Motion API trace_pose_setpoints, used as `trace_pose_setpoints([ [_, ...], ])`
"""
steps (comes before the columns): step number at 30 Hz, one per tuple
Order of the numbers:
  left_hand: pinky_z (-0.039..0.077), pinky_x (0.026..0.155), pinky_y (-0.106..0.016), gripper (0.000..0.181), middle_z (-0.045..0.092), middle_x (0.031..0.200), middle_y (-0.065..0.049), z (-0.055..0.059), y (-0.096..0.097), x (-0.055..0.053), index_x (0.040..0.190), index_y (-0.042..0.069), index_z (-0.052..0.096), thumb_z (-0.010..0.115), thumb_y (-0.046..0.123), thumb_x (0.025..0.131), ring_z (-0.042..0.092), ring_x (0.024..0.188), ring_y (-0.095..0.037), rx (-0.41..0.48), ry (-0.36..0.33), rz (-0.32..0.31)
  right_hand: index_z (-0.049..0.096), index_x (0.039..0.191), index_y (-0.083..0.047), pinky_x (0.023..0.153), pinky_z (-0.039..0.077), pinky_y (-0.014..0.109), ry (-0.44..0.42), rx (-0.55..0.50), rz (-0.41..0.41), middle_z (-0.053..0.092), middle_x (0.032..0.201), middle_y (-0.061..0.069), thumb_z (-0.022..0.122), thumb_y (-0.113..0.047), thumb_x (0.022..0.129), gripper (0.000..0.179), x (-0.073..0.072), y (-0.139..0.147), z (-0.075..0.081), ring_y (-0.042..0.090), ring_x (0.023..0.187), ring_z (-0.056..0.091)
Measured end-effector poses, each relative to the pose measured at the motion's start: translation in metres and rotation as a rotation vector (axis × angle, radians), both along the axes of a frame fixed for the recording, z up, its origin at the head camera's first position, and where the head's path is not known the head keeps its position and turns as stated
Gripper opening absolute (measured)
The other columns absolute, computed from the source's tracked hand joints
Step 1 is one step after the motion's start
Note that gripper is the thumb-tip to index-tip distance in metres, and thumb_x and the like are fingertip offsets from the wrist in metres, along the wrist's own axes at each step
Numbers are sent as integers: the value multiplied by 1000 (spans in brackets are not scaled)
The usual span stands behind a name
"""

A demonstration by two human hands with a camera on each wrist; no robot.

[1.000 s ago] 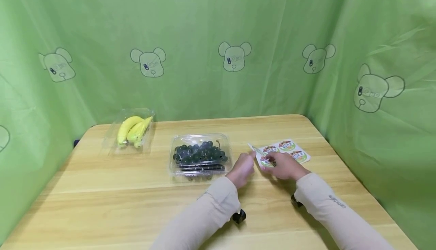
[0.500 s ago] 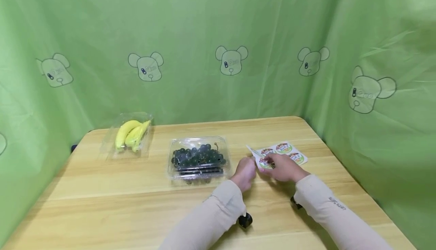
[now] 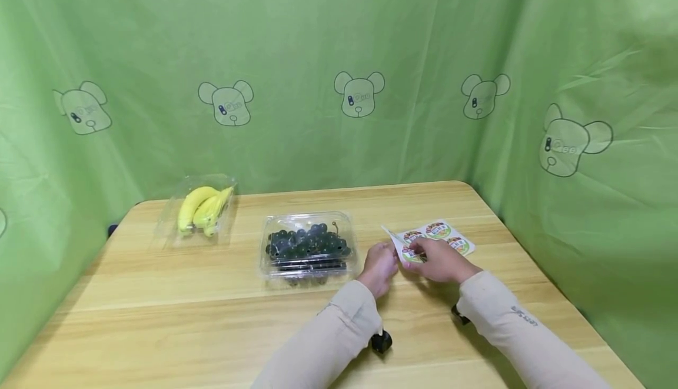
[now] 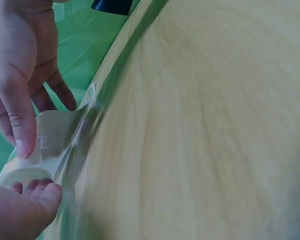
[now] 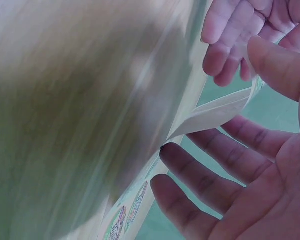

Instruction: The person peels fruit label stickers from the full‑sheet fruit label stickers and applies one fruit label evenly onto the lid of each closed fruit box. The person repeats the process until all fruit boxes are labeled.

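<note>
A white sheet of round fruit stickers [image 3: 437, 230] lies at the right of the wooden table, its left end bent up into a flap. At that end my left hand [image 3: 379, 268] has its fingers curled in, pinching the sheet's near-left edge. My right hand [image 3: 441, 259] holds the same end from the right, thumb on one face and fingers on the other. In the left wrist view the sheet [image 4: 55, 125] arches between both hands. The right wrist view shows the sheet's pale back [image 5: 215, 112] curling up by my right thumb [image 5: 275, 65].
Left of my hands stands a clear lidded box [image 3: 307, 248] with dark grapes in it. Farther back at the left, bananas [image 3: 203, 208] lie in a clear plastic box. A green curtain [image 3: 296, 142] surrounds the table [image 3: 175, 318] at the back and sides.
My left hand has drawn slightly nearer, its pointing finger now curled in at the sheet's edge. The right hand keeps its hold. The head view has shifted slightly.
</note>
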State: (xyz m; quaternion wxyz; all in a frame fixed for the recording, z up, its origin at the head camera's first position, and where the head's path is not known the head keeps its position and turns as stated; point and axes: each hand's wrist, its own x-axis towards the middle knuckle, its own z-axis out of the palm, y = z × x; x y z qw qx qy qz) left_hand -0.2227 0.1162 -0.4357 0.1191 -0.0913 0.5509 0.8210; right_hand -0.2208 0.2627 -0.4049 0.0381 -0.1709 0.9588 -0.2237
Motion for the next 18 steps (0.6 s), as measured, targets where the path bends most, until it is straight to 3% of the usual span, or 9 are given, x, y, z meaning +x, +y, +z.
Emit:
trace_pose_setpoints([
  [4, 55, 86, -32, 20, 67, 103, -16, -1, -1, 0, 112, -6, 58, 49, 5, 98, 65, 97, -24, 40, 2, -3, 61, 111, 3, 92, 47, 58, 5, 5, 7, 65, 110, 26, 71, -33, 88, 44, 0, 0, -1, 45, 105, 59],
  [10, 57, 85, -36, 12, 66, 100, -21, -2, -1, -2, 106, -5, 57, 52, 1, 97, 66, 97, -29, 72, -1, 18, 61, 111, 2, 93, 47, 58, 2, -1, 14, 65, 111, 26, 71, -35, 88, 44, 1, 1, -3, 45, 106, 59],
  [18, 59, 79, -36, 10, 64, 98, -22, -3, -3, -5, 105, -4, 54, 48, -2, 97, 67, 90, -28, 115, -28, -13, 61, 116, 3, 94, 46, 58, 19, 14, 17, 65, 112, 24, 72, -36, 86, 50, 3, 4, -3, 43, 107, 59],
])
